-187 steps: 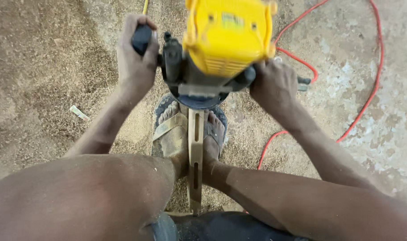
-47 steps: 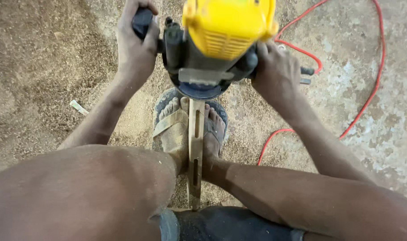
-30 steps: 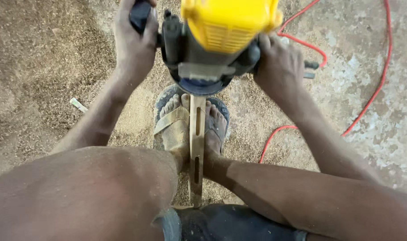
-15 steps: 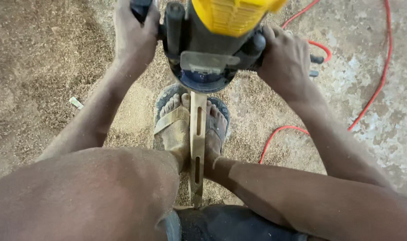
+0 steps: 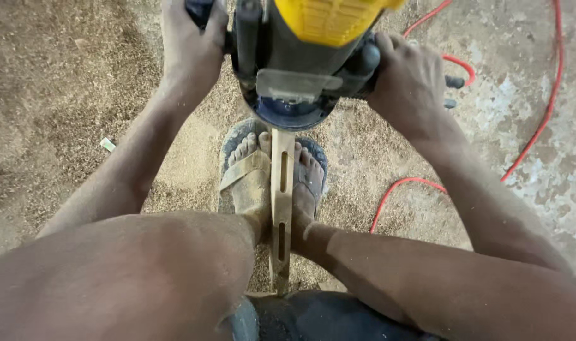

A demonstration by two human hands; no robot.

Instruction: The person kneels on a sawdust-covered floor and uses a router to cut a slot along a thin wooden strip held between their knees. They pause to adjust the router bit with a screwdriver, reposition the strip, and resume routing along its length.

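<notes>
Both hands are locked on the router [image 5: 304, 57], a yellow-topped black machine held upright over a narrow wooden strip [image 5: 280, 202]. The left hand [image 5: 192, 44] is wrapped tight around the left handle, fingers fully curled. The right hand [image 5: 408, 82] clamps the right handle, knuckles up. The router's round base sits right on the strip's far end. The strip runs back toward the person, pinned between two feet in sandals [image 5: 250, 173], with two slots showing along its length. Sawdust [image 5: 174, 164] is heaped thick around the feet across the floor [image 5: 528, 170]. A red cord [image 5: 540, 126] loops over the bare concrete to the right, well clear of the strip.
</notes>
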